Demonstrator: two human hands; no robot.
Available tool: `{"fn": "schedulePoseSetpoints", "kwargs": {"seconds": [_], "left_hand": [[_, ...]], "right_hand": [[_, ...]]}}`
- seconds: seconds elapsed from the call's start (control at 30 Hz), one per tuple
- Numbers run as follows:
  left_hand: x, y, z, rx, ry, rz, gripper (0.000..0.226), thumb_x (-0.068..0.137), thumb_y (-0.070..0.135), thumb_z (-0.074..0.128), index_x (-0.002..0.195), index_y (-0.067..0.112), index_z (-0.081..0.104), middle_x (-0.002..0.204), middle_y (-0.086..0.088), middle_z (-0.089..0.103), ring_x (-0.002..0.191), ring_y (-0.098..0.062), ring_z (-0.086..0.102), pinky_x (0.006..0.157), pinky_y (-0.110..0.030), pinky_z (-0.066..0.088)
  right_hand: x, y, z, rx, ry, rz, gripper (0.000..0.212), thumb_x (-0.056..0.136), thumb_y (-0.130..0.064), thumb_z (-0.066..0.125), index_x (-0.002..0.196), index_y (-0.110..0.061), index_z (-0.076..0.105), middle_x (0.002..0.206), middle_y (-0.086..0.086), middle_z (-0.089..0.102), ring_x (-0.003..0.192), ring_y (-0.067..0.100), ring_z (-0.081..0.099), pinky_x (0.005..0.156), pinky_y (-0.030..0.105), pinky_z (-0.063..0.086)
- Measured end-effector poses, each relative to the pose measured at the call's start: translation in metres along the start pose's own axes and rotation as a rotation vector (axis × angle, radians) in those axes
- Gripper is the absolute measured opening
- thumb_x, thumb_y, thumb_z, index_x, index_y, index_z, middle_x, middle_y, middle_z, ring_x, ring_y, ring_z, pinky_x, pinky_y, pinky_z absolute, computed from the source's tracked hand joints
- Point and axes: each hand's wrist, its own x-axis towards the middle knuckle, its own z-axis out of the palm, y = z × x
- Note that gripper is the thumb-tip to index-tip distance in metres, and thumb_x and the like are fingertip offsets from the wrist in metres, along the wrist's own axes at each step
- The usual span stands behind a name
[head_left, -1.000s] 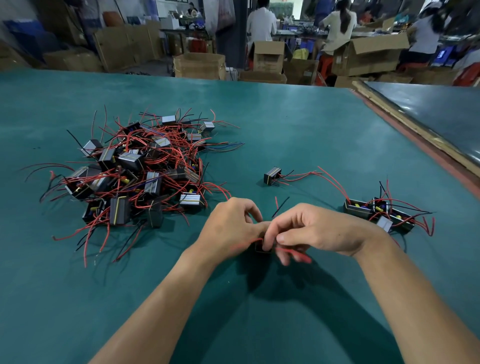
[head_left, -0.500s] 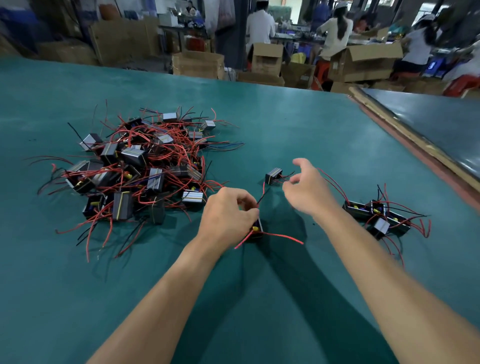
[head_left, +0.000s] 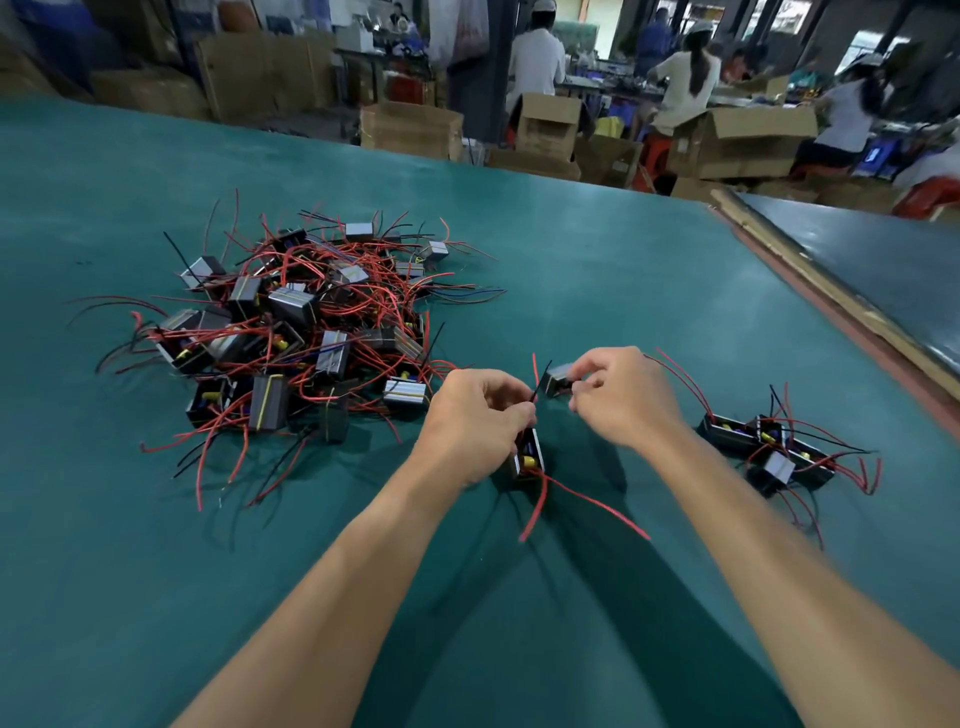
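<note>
left hand (head_left: 475, 423) grips transformer (head_left: 529, 457), right hand (head_left: 618, 397) pinches another (head_left: 557, 378)

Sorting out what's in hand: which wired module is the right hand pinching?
The silver-faced module beyond the left hand, pinched by the right hand; the left grips a yellow-cored module, and the pile lies untouched.

Wide green-topped table (head_left: 597, 249); cardboard boxes (head_left: 410, 130) stacked beyond; people (head_left: 535, 65) at far workbenches (head_left: 618, 85); daylight through rear windows (head_left: 865, 47).
</note>
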Motion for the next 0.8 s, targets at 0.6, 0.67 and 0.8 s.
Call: {"fn": "schedulePoseSetpoints", "kwargs": {"seconds": [0.6, 0.67, 0.8], "left_hand": [[-0.001, 0.009, -0.001, -0.151, -0.189, -0.183, 0.020, 0.087, -0.008, 0.045, 0.083, 0.012, 0.047, 0.077, -0.010, 0.075, 0.037, -0.015, 0.052, 0.040, -0.022, 0.039], [-0.002, 0.008, -0.001, -0.156, -0.206, -0.164, 0.020, 0.086, -0.009, 0.047, 0.084, 0.011, 0.046, 0.075, -0.010, 0.074, 0.038, -0.015, 0.050, 0.040, -0.021, 0.040], [-0.005, 0.008, 0.001, -0.138, -0.242, -0.092, 0.015, 0.089, -0.005, 0.055, 0.094, 0.008, 0.053, 0.068, -0.008, 0.070, 0.040, -0.016, 0.046, 0.041, -0.021, 0.040]], "right_hand": [[-0.033, 0.029, -0.018, 0.388, -0.102, -0.179, 0.014, 0.085, -0.016, 0.073, 0.074, -0.023, 0.071, 0.064, -0.008, 0.071, 0.054, 0.002, 0.057, 0.062, 0.026, 0.050], [-0.032, 0.030, -0.019, 0.421, -0.103, -0.164, 0.014, 0.083, -0.017, 0.076, 0.071, -0.022, 0.071, 0.061, -0.004, 0.070, 0.052, 0.007, 0.056, 0.061, 0.031, 0.049], [-0.032, 0.032, -0.024, 0.519, -0.194, -0.133, 0.020, 0.085, -0.009, 0.072, 0.074, -0.025, 0.074, 0.068, 0.000, 0.075, 0.055, 0.011, 0.061, 0.065, 0.036, 0.055]]}}
